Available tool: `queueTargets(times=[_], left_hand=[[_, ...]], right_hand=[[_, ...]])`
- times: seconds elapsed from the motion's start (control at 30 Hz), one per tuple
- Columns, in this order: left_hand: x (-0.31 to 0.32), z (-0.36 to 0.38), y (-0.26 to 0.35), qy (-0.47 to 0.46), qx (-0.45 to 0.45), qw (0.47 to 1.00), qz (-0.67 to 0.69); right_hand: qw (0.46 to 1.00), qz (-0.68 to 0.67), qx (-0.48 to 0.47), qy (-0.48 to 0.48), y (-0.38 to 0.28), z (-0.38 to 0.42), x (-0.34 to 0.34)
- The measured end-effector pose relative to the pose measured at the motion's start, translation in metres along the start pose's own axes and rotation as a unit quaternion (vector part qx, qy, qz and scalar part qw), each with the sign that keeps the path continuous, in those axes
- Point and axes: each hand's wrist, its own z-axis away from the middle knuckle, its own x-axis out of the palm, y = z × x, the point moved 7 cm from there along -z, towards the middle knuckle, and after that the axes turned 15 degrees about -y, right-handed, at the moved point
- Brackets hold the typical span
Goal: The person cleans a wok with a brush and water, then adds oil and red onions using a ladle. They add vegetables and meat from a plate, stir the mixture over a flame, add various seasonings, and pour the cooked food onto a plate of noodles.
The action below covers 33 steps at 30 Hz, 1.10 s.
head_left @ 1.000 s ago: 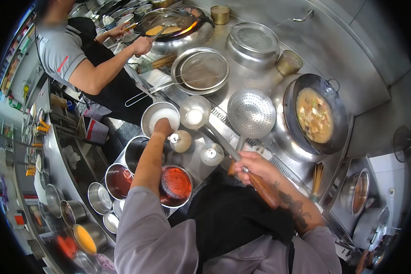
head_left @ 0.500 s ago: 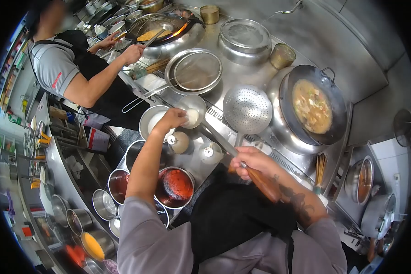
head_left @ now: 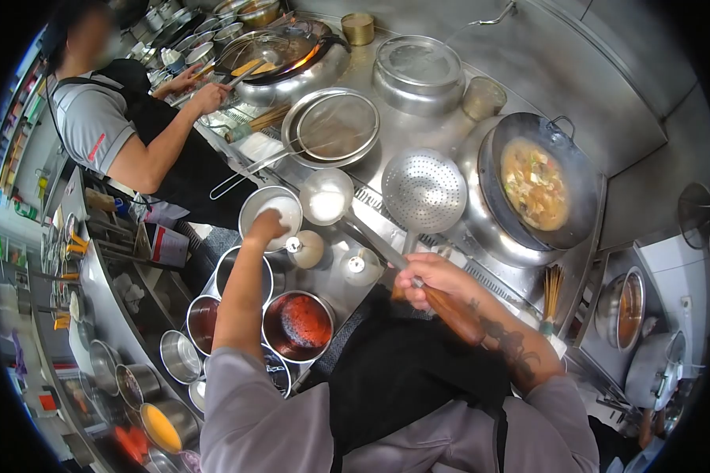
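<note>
My right hand [head_left: 426, 277] is closed round the wooden handle of a long ladle [head_left: 375, 239]. The ladle's bowl reaches to the left and holds something white, perhaps powder or liquid. My left hand [head_left: 267, 229] is down inside a metal bowl [head_left: 248, 206] with white contents, just left of the ladle. Its fingers are blurred and partly hidden there. Two squeeze bottles, one beige [head_left: 305, 251] and one clear [head_left: 362, 268], stand close by. To the right, a wok [head_left: 580, 217] holds a light brown soupy dish with pale chunks.
A perforated skimmer [head_left: 424, 189] rests between ladle and wok. Behind lies a sieve [head_left: 339, 126] over a pot. Pots of red sauce [head_left: 304, 319] stand below my left arm. A co-worker [head_left: 126, 134] cooks at a flaming wok on the left. A bamboo brush [head_left: 553, 293] stands right.
My left hand has moved from above the ladle's bowl, left and down into the metal bowl. The ladle's white contents are now uncovered. My right hand has stayed on the ladle.
</note>
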Motion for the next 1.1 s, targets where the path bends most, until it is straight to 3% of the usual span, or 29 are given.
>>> queueTargets(times=[0.03, 0.07, 0.23, 0.6, 1.1], left_hand=[[0.011, 0.006, -0.002, -0.015, -0.015, 0.994, -0.108], [0.022, 0.004, -0.011, -0.040, -0.065, 0.992, -0.101], [0.035, -0.003, -0.023, 0.014, -0.077, 0.993, -0.086], [0.027, -0.007, -0.002, -0.049, -0.062, 0.993, -0.092], [0.030, -0.014, -0.004, -0.035, -0.057, 0.994, -0.091]], right_hand=[[1.000, 0.001, -0.001, 0.001, 0.000, 0.000, 0.001], [1.000, 0.008, 0.002, 0.005, 0.000, 0.000, 0.001], [1.000, 0.021, 0.004, 0.011, -0.002, -0.002, 0.001], [1.000, 0.016, 0.006, -0.004, -0.005, -0.005, 0.000], [1.000, 0.020, 0.014, 0.009, -0.010, -0.004, 0.000]])
